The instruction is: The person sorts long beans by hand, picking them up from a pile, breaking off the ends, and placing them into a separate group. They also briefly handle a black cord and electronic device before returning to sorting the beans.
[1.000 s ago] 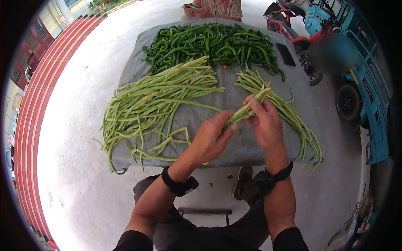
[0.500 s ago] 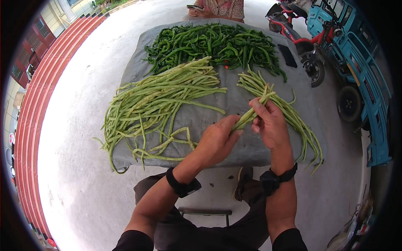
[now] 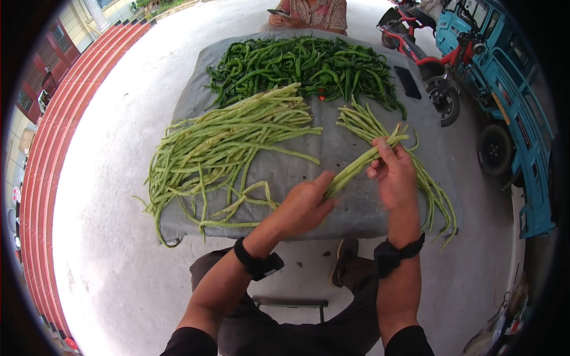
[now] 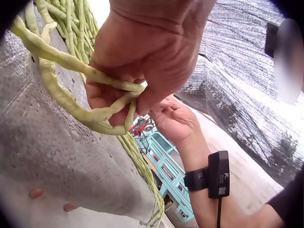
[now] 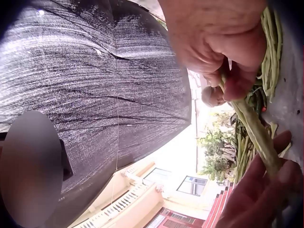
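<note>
Between the two hands stretches a small bunch of long green beans (image 3: 351, 171). The left hand (image 3: 301, 204) grips its lower end, and bean ends stick out of that fist in the left wrist view (image 4: 142, 61). The right hand (image 3: 396, 178) pinches the upper end between thumb and fingers, also in the right wrist view (image 5: 221, 38). Left of the hands lies a large pile of long beans (image 3: 219, 136). Under and beyond the right hand, a smaller row of beans (image 3: 428, 184) hangs toward the cloth's right edge.
Green peppers (image 3: 297, 62) are heaped on the far side of the grey cloth (image 3: 291, 169). A dark phone (image 3: 407, 82) lies at the right. A person (image 3: 314, 13) sits across, holding a phone. A blue three-wheeler (image 3: 516, 118) and a stool (image 3: 291, 302) stand nearby.
The right hand has moved right and slightly up along the bunch, away from the left hand. More of the beans' length shows between the hands.
</note>
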`<action>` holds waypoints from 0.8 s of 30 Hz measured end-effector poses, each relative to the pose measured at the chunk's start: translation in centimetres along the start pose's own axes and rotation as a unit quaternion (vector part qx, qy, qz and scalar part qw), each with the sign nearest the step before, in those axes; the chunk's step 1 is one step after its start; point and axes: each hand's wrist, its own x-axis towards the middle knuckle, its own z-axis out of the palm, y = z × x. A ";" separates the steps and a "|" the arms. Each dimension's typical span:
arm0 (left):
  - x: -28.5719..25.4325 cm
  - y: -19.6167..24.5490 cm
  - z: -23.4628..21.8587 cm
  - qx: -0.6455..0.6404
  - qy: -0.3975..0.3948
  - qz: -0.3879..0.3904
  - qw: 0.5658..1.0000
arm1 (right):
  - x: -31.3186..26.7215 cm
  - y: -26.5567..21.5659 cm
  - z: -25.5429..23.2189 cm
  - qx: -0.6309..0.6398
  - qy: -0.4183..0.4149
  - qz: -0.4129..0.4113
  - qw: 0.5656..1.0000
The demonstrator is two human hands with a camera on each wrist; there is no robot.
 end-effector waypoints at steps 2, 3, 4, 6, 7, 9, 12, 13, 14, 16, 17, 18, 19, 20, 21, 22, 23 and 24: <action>0.0 -0.2 0.0 -0.002 -0.008 -0.004 1.000 | 0.4 -0.2 -1.0 0.012 -0.001 -0.014 1.000; 0.0 -0.2 0.1 -0.006 -0.010 -0.008 1.000 | 0.5 -0.3 -1.2 0.018 -0.001 -0.021 1.000; 0.0 -0.2 0.1 -0.010 -0.012 -0.012 1.000 | 0.5 -0.3 -1.2 0.022 0.003 -0.028 0.999; 0.1 0.1 -0.2 -0.025 -0.018 -0.027 0.999 | 0.5 -0.5 -1.2 0.031 0.009 -0.043 0.999; 0.2 0.4 -0.4 -0.033 -0.022 -0.035 0.999 | 0.6 -0.6 -1.2 0.033 0.009 -0.052 0.998; 0.3 1.0 -0.9 -0.003 -0.027 -0.032 0.999 | 0.7 -0.7 -1.3 0.035 0.009 -0.070 0.997; 0.1 0.1 -0.9 0.058 -0.034 -0.002 0.998 | 1.2 -1.2 -2.3 0.060 0.042 -0.103 0.992; 0.1 -0.4 -0.8 0.082 -0.035 0.012 0.996 | 1.3 -1.6 -2.7 0.067 0.056 -0.115 0.990; 0.0 -0.7 -0.7 0.079 -0.034 0.005 0.996 | 1.4 -2.1 -3.3 0.074 0.070 -0.127 0.987; -0.1 -0.7 -0.7 0.075 -0.032 -0.006 0.997 | 1.4 -2.9 -4.1 0.086 0.095 -0.143 0.981; 0.1 -0.7 -1.1 0.066 -0.029 -0.006 0.997 | 1.4 -3.2 -4.4 0.090 0.105 -0.147 0.979; 0.4 -0.3 -1.9 0.057 -0.026 -0.004 0.998 | 1.3 -3.4 -4.7 0.094 0.115 -0.151 0.977; 0.6 0.1 -2.7 0.048 -0.023 -0.003 0.999 | 1.3 -3.5 -5.0 0.097 0.120 -0.153 0.976; 0.7 0.5 -3.4 0.044 -0.019 -0.013 0.999 | 1.3 -3.6 -5.2 0.099 0.125 -0.154 0.975; 0.8 1.0 -4.0 0.040 -0.015 -0.024 0.999 | 1.4 -3.6 -5.4 0.102 0.128 -0.155 0.974; 0.8 1.2 -4.6 0.037 -0.010 -0.034 0.999 | 1.4 -3.7 -5.5 0.103 0.132 -0.157 0.973; 0.7 0.9 -4.9 0.028 0.003 -0.028 0.999 | 1.4 -3.7 -5.7 0.104 0.136 -0.160 0.972; 0.7 0.6 -5.2 0.019 0.015 -0.021 0.999 | 1.4 -3.8 -5.9 0.105 0.140 -0.162 0.971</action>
